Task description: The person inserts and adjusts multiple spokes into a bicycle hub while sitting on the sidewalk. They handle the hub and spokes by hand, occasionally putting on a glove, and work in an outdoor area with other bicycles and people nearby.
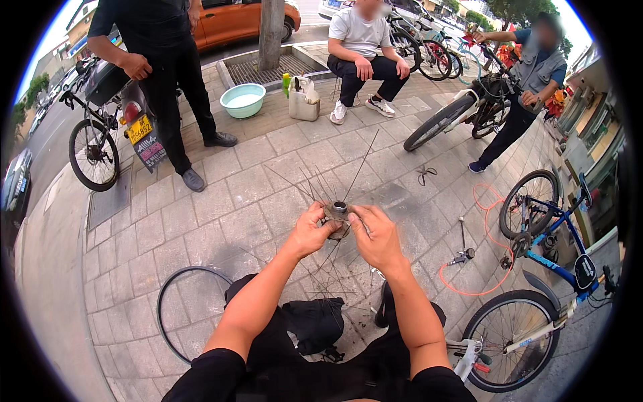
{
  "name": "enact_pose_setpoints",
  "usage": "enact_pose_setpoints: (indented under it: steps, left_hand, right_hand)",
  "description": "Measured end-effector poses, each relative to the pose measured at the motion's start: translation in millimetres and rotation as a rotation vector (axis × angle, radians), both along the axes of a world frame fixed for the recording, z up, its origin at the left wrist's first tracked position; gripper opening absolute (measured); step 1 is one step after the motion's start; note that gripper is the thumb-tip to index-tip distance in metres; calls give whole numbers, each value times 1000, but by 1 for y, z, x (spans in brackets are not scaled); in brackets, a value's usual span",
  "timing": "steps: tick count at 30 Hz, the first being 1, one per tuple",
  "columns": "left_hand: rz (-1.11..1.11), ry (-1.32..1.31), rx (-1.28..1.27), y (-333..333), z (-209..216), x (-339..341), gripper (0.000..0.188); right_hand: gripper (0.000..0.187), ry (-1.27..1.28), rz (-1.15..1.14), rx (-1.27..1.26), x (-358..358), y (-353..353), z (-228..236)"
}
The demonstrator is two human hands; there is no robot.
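Between my hands is a bicycle wheel hub [340, 209] with thin loose spokes [362, 165] sticking out in several directions. My left hand [312, 230] closes on the hub's left side, thumb against its flange. My right hand [373, 234] grips the right side, fingers curled at the rim of the flange. The hub's open end points up, and part of its lower body is hidden by my fingers. More spokes hang below it toward a black cloth [312, 325] lying between my legs.
A bare wheel rim [165, 295] lies at my left. At right are an air pump [462, 256], an orange hose [487, 228] and a blue bicycle [556, 268]. Scissors [426, 175], a basin [243, 100] and a jug [304, 104] sit farther off. Three people are ahead, one holding a bicycle [439, 122].
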State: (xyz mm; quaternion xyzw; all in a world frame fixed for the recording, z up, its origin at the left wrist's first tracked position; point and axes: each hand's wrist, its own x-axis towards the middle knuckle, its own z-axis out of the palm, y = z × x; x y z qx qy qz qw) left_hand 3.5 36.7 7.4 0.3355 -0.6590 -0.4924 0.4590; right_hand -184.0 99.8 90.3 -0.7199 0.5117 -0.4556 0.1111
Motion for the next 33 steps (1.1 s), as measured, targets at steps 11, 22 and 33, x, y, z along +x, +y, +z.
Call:
enact_pose_setpoints:
  steps: [11,22,33]
  left_hand:
    - [47,134,170,-12,-9,-1,20]
    - [8,488,382,-17,-3,8,27]
    - [-47,557,483,-18,-5,14,28]
  right_hand:
    - [31,-88,-131,110,17,10,-4]
    - [32,-345,-140,295,-16,-1,-31]
    - [42,131,78,180,-25,-35,-47]
